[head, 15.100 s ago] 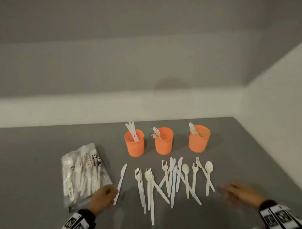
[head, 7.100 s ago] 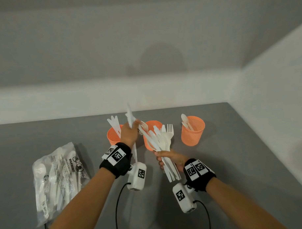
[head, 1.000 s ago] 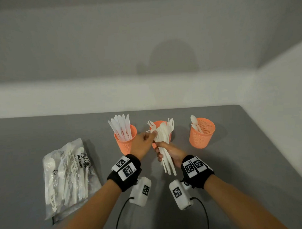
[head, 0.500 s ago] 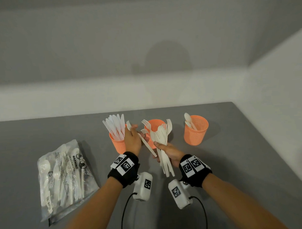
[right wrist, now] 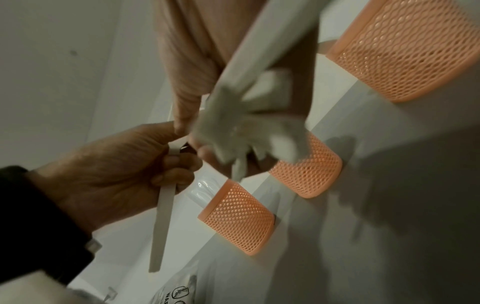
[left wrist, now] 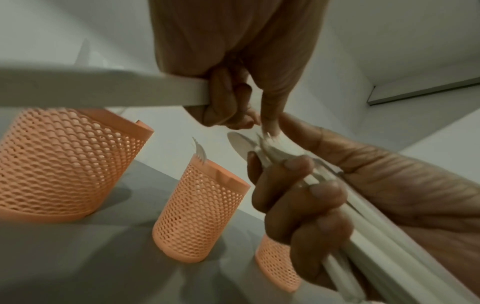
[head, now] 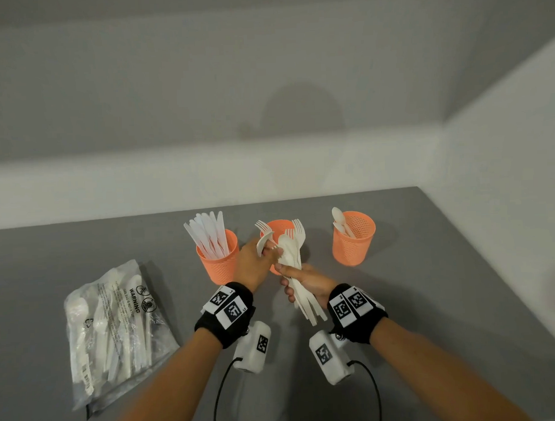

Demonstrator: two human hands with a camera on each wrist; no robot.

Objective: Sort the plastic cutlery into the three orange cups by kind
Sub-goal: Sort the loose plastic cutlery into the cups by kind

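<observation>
Three orange mesh cups stand in a row: the left cup [head: 220,266] holds knives, the middle cup [head: 278,226] forks, the right cup [head: 354,244] spoons. My right hand [head: 307,281] grips a bundle of white forks and spoons [head: 292,257] upright in front of the middle cup. My left hand [head: 256,264] holds one spoon [head: 264,242] and its fingertips touch the bundle's heads. The left wrist view has that spoon's handle [left wrist: 103,92] crossing under my curled fingers. My right hand's fingers [left wrist: 298,195] wrap round the bundle's handles [left wrist: 376,236].
A clear plastic bag of more white cutlery [head: 113,329] lies on the grey table [head: 430,299] at the left. White walls close the table at the back and along the right edge. Wrist camera cables hang below both forearms.
My left hand drew one piece out of the bundle toward the left cup. It is now back at the bundle's heads, still holding that piece. My right hand has kept its grip.
</observation>
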